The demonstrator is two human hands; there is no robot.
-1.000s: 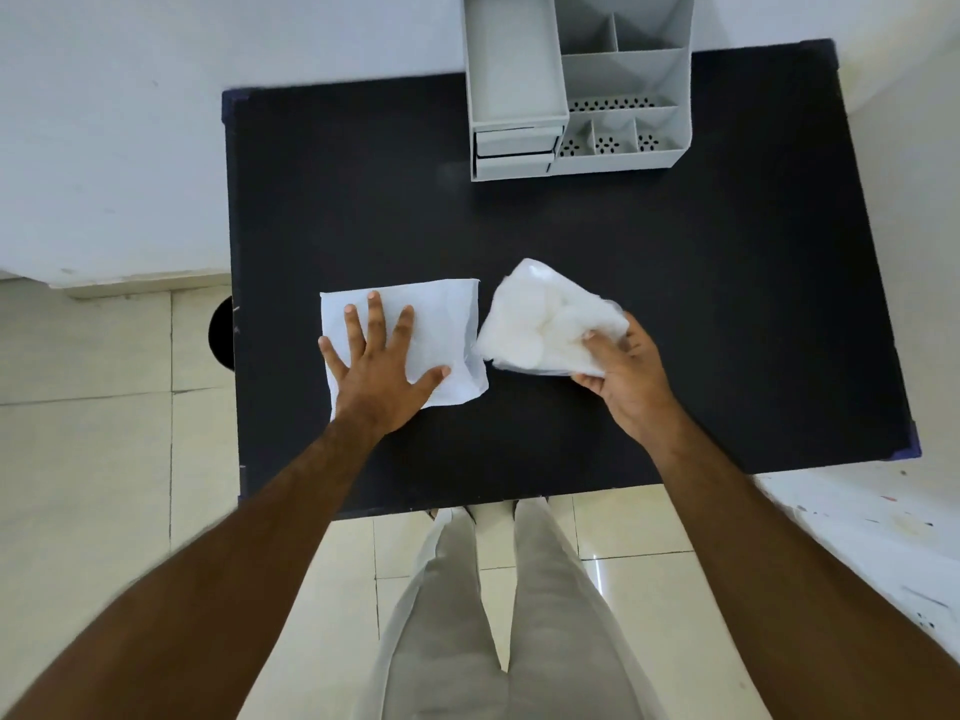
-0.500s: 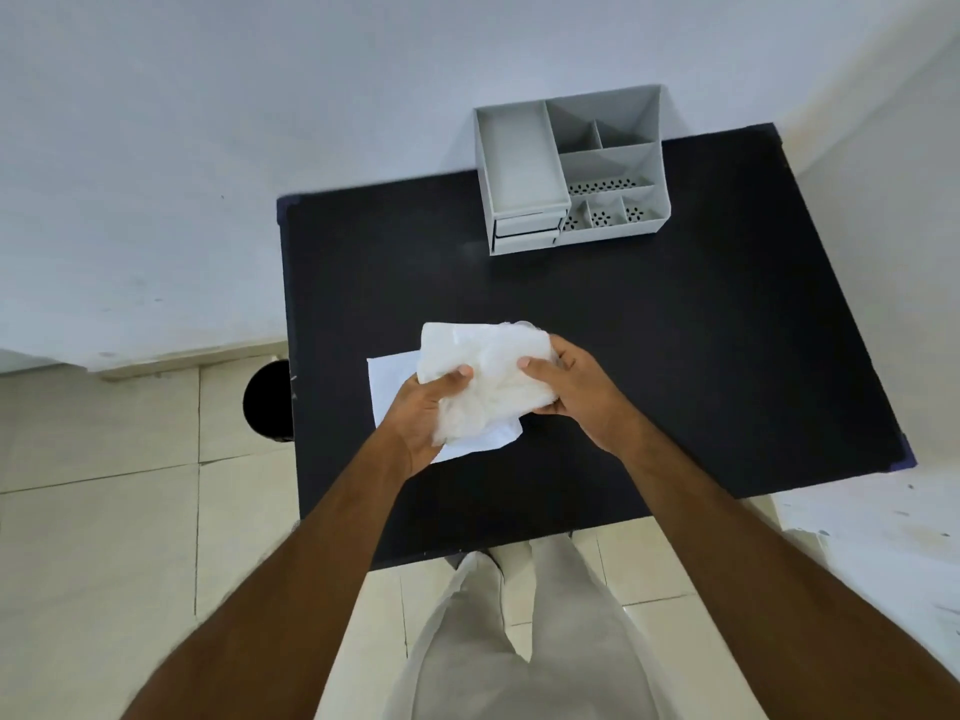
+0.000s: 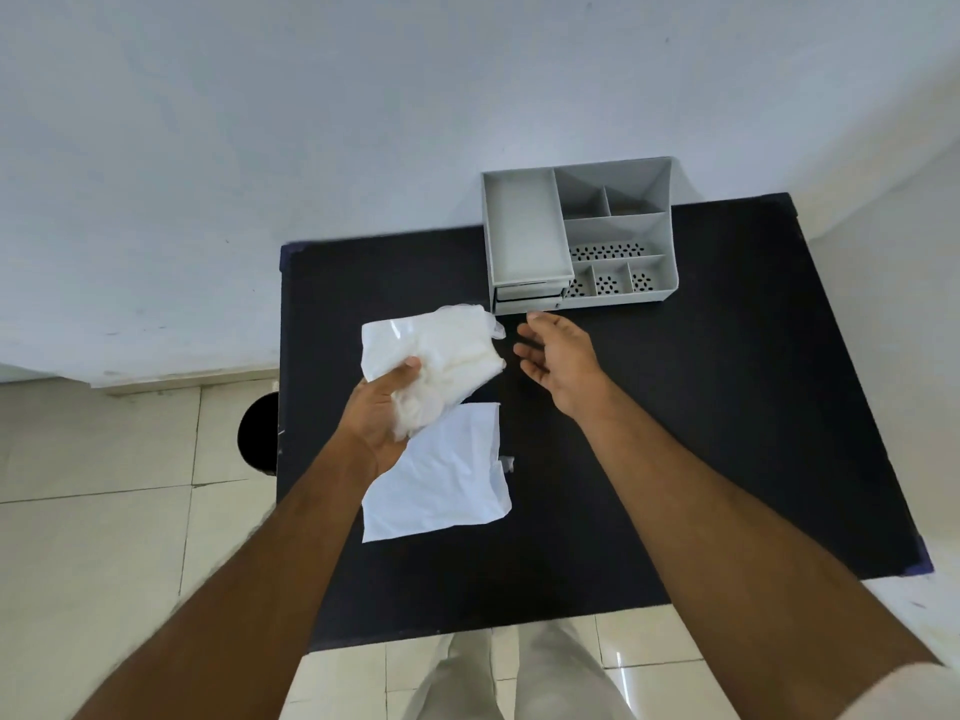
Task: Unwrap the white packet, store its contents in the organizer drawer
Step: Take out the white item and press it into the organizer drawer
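Observation:
My left hand [image 3: 379, 413] grips a clear plastic bag of white round pads [image 3: 441, 356] and holds it above the black table [image 3: 701, 407]. Beneath it a flat white paper wrapper [image 3: 441, 480] lies on the table. My right hand [image 3: 558, 361] hovers open just right of the bag, holding nothing, fingers pointing toward the grey organizer [image 3: 576, 236]. The organizer stands at the table's far edge, with two closed drawers [image 3: 527, 298] at its front left.
A white wall runs behind the table. A dark round object [image 3: 257, 433] sits on the tiled floor at the table's left. A small plastic scrap [image 3: 508, 464] lies by the wrapper's right edge. My legs are below the near table edge.
The right hand let go of the bag and opened, moving right and toward the organizer. The left hand lifted the bag off the wrapper. The camera tilted up.

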